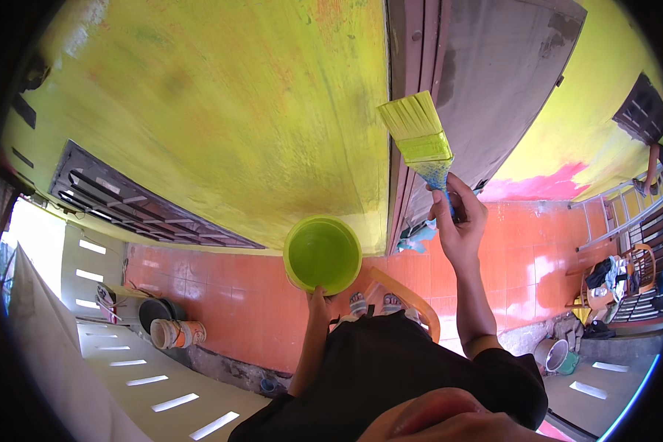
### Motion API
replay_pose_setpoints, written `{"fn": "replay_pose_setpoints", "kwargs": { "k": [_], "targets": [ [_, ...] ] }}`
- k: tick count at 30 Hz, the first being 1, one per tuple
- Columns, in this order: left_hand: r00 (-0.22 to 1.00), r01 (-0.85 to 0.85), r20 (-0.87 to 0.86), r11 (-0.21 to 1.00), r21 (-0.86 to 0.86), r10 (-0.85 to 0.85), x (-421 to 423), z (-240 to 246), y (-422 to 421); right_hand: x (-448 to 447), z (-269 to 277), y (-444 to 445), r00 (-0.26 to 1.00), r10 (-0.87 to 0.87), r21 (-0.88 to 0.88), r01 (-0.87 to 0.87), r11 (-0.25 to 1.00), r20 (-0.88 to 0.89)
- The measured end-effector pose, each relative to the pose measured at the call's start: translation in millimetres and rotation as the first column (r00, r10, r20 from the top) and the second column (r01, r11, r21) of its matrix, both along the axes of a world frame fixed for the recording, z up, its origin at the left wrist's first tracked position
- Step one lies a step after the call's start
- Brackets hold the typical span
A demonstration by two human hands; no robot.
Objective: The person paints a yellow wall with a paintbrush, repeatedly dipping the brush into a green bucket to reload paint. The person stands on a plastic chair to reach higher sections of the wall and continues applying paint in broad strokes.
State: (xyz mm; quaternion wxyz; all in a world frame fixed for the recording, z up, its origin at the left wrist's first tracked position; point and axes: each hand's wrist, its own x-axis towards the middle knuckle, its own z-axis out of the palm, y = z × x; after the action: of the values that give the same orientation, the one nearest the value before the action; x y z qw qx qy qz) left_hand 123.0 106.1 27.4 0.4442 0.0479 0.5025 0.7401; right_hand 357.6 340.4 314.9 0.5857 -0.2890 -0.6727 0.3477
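My right hand [462,224] grips the blue handle of a wide paintbrush [420,130], held up with its bristles toward the wall. Lime-green paint coats the bristles and ferrule and has run onto the top of the handle. In my left hand [318,298] is the rim of a round plastic bucket [322,255], its inside green with paint. Before me stands a wall [226,127] covered in streaky yellow-green paint, with orange patches showing through near the top. The brush appears in front of the purplish door frame [420,72]; whether it touches the frame I cannot tell.
A grey-brown door [492,77] adjoins the frame. A wooden chair [428,309] stands by my feet on orange floor tiles [243,298]. To the right, a person's leg [653,166] is on an aluminium ladder [621,207] near a cluttered chair [608,284]. Buckets [177,333] stand left.
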Motion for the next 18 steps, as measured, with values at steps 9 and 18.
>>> {"fn": "replay_pose_setpoints", "kwargs": {
  "k": [9,18],
  "targets": [
    [0.997,-0.065,0.035,0.996,0.056,0.063,-1.3,1.7,1.5,-25.2,134.0,50.0,0.954,-0.264,0.253,0.293,0.922,-0.140],
    [0.989,-0.136,0.080,0.985,0.106,0.128,-8.7,-18.2,-4.6,-46.1,165.9,57.4,0.938,-0.329,0.317,0.348,0.883,-0.113]
  ]
}}
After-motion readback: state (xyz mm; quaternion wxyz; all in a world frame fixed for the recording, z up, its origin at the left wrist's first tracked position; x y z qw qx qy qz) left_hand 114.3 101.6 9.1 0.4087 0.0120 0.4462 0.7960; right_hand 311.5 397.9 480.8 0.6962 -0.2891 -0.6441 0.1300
